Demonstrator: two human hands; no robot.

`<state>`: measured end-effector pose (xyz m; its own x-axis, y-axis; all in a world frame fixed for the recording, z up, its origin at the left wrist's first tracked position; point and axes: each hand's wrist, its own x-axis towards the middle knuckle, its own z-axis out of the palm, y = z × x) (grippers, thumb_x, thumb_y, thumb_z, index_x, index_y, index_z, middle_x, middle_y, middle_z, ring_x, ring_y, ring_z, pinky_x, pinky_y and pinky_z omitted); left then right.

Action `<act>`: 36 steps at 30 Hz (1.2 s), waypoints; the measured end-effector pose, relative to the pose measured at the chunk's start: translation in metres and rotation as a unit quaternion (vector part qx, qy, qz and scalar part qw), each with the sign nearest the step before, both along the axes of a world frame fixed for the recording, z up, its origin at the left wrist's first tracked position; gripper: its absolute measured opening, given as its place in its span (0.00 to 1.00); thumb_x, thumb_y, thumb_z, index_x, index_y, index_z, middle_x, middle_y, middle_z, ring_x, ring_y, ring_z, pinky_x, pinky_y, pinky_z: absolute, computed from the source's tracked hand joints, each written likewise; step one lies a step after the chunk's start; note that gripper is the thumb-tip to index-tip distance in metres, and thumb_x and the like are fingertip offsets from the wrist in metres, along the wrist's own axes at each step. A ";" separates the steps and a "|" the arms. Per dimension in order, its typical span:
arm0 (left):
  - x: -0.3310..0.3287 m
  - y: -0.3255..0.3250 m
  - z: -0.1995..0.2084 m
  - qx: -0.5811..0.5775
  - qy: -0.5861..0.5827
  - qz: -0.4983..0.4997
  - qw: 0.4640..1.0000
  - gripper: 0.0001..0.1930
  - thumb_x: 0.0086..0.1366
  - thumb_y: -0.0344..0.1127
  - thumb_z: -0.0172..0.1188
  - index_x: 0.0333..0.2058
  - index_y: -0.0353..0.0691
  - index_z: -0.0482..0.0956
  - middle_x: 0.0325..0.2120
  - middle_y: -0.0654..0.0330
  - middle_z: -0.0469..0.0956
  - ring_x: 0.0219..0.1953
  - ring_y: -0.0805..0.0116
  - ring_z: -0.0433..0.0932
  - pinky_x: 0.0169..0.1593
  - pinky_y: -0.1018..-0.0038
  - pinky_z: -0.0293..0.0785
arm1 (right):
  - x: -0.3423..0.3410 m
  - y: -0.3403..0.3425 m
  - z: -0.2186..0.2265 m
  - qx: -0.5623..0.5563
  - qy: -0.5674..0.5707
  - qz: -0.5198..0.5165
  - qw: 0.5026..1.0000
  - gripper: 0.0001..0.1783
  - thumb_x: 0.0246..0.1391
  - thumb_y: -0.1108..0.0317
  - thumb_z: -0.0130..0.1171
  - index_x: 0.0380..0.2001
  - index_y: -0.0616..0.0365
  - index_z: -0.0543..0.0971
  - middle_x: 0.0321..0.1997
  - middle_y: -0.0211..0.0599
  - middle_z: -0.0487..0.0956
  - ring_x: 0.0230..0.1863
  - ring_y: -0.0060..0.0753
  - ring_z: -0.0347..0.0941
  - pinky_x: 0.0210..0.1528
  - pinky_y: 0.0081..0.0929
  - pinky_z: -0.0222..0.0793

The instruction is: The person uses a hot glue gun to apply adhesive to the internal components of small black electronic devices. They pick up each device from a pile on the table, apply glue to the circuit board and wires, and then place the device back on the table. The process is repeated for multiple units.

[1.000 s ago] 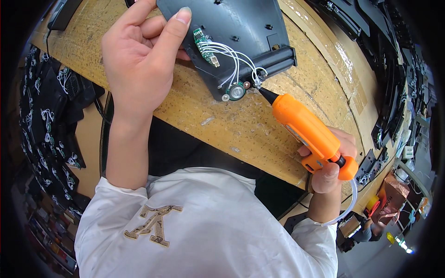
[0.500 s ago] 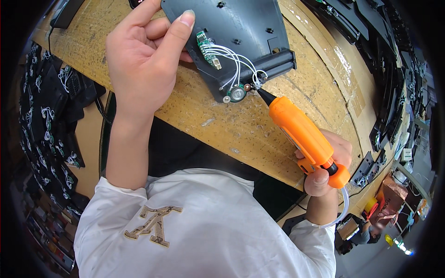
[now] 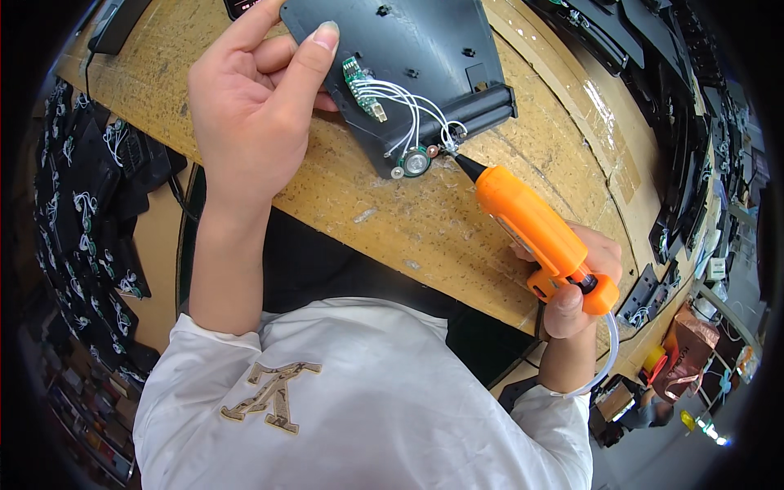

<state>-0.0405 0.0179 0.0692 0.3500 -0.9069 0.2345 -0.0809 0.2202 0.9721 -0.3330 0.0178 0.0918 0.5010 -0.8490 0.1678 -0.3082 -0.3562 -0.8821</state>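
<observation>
Between the thumb and fingers of my left hand (image 3: 253,106) is the left edge of a black plastic panel (image 3: 425,49), held tilted over the workbench. Fixed on the panel are a small green circuit board (image 3: 363,90), white wires (image 3: 412,100) and a round metal-faced part (image 3: 416,162) near its lower corner. My right hand (image 3: 594,253) is closed around an orange hot glue gun (image 3: 531,220). The gun's black nozzle (image 3: 469,167) points up and left, its tip at the wire ends beside the round part. A clear glue stick (image 3: 612,343) trails from the gun's back.
The worn wooden workbench (image 3: 367,216) lies beneath. Many similar black panels with wires (image 3: 90,220) are piled at the left, and more black panels (image 3: 653,106) line the right. A black device with a cable (image 3: 118,28) stands at the far left. Another person (image 3: 653,408) is at the lower right.
The panel has shifted very slightly to the left. The glue gun has tilted a little, its nozzle staying by the wire ends, and my right thumb has moved slightly up.
</observation>
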 end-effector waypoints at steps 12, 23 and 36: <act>-0.016 -0.004 0.012 0.018 0.039 0.043 0.998 0.15 0.63 0.22 0.51 0.48 0.25 0.68 0.33 0.56 0.80 0.30 0.79 0.78 0.32 0.87 0.72 | -0.003 -0.002 -0.002 -0.027 0.020 -0.004 0.999 0.34 0.52 0.36 0.51 0.13 0.58 0.65 0.12 0.30 0.57 0.12 0.31 0.55 0.16 0.28 0.46; -0.006 -0.003 0.002 -0.008 0.029 0.016 0.999 0.18 0.63 0.24 0.53 0.51 0.25 0.69 0.29 0.56 0.81 0.27 0.79 0.79 0.29 0.86 0.74 | -0.003 -0.002 -0.001 -0.008 0.005 -0.015 1.000 0.35 0.52 0.35 0.49 0.18 0.61 0.74 0.13 0.32 0.65 0.13 0.31 0.63 0.17 0.26 0.55; -0.003 0.003 0.000 -0.042 0.024 0.013 0.999 0.19 0.63 0.23 0.54 0.53 0.25 0.68 0.28 0.56 0.81 0.25 0.81 0.77 0.28 0.89 0.71 | 0.010 0.001 0.018 -0.220 0.146 0.029 0.964 0.29 0.42 0.43 0.68 0.20 0.64 0.76 0.16 0.37 0.72 0.15 0.35 0.69 0.17 0.25 0.63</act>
<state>-0.0436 0.0205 0.0688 0.3868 -0.8746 0.2923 -0.0410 0.3003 0.9529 -0.3227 0.0192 0.1094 0.6263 -0.6971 0.3490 -0.4890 -0.7000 -0.5205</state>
